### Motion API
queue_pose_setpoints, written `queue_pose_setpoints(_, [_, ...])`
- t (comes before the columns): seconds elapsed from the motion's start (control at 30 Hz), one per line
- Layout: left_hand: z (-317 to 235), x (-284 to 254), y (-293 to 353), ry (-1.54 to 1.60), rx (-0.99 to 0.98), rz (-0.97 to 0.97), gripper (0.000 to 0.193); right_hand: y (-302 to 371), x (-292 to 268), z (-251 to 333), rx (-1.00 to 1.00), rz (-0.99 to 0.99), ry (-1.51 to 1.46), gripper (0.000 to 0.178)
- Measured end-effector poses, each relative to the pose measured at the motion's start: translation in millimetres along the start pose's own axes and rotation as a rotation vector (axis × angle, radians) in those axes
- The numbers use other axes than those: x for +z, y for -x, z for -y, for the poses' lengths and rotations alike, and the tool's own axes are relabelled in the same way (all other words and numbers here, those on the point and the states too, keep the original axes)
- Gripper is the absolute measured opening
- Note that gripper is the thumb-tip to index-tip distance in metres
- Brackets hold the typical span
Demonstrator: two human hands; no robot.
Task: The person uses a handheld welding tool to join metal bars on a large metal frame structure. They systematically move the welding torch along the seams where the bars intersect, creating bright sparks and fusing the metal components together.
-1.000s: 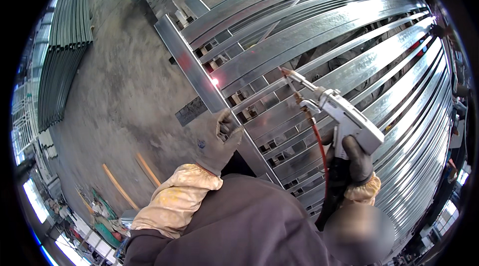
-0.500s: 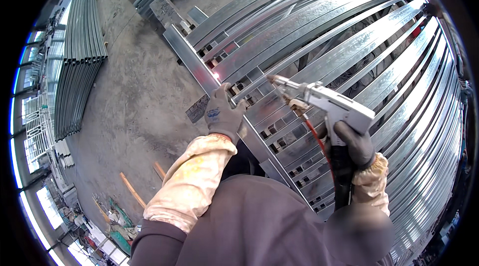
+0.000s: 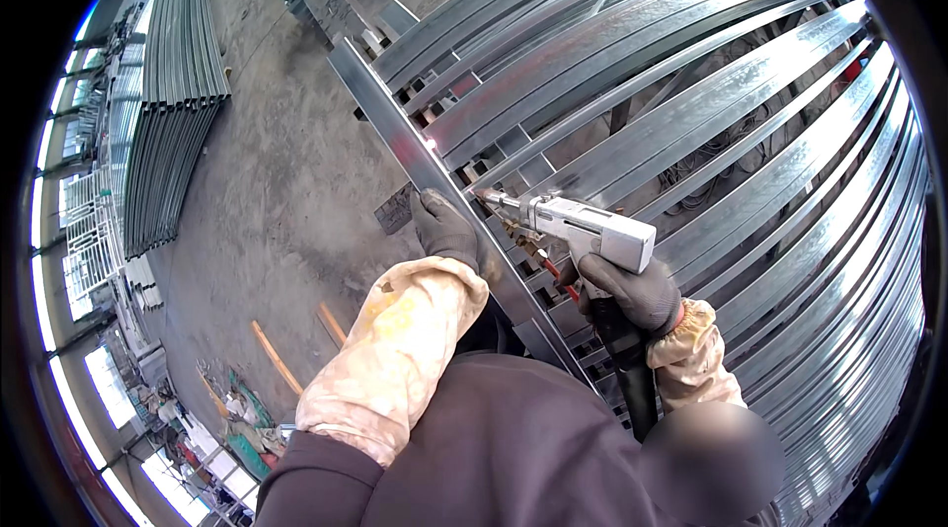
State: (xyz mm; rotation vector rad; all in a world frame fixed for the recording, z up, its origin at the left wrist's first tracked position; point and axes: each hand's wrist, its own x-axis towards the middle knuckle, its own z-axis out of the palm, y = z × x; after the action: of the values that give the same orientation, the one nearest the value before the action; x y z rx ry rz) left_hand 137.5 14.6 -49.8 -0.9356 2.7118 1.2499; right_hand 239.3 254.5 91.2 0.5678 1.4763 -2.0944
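On the clock face, 12 points straight away from the wearer. Bright metal bars (image 3: 681, 112) spread from 12 round to 4 o'clock, their near ends meeting a long metal rail (image 3: 380, 112) that runs from 11 down to 5. Concrete floor (image 3: 281, 162) lies beyond the rail, with a stack (image 3: 168, 147) of dark lengths between 9 and 10 and two wood strips (image 3: 276, 354) at 8.

The torch (image 3: 597, 229) is at 3 o'clock over the bars, barrel aimed just above 9. The right hand (image 3: 637, 290) is wrapped round its grip. The left hand (image 3: 444, 231), near the centre, lies on the rail, fingers bent at its outer edge; I cannot tell whether it grips or only rests.

Half a second ago the torch tip hung out over the bars and the left hand's fingers were spread across the rail. Now the tip is right beside the rail's inner edge, near a bar's end, and those fingers are gathered closer. Both hands therefore seem to serve one joint, the left apparently steadying. Whether the tip touches metal is unclear. A small glowing spot (image 3: 431, 144) shows on the rail's inner edge, at 11.
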Motion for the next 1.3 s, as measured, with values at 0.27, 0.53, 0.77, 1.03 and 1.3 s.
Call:
queue_pose_setpoints(0.27, [-1.2,-0.3,-0.5,-0.004,0.109,0.005,0.054,-8.8,-8.9,-12.3,0.022,0.053,-0.074,0.034])
queue_pose_setpoints(0.53, [0.4,1.8,-2.2,-0.005,0.059,0.007,0.057,-14.5,-10.6,-17.3,0.009,0.081,-0.087,0.034])
queue_pose_setpoints(0.77, [-11.2,-2.4,4.0,-0.051,-0.018,0.035,0.062,-20.1,-12.6,-25.2,-0.024,0.103,-0.066,0.031])
queue_pose_setpoints(1.03, [-13.4,-3.3,6.9,-0.057,0.010,0.016,0.064,-20.6,-13.2,-27.4,-0.053,0.103,-0.058,0.030])
queue_pose_setpoints(1.3, [-13.8,-2.7,6.4,-0.044,0.018,0.027,0.063,-20.0,-13.6,-24.6,-0.005,0.101,-0.050,0.032])
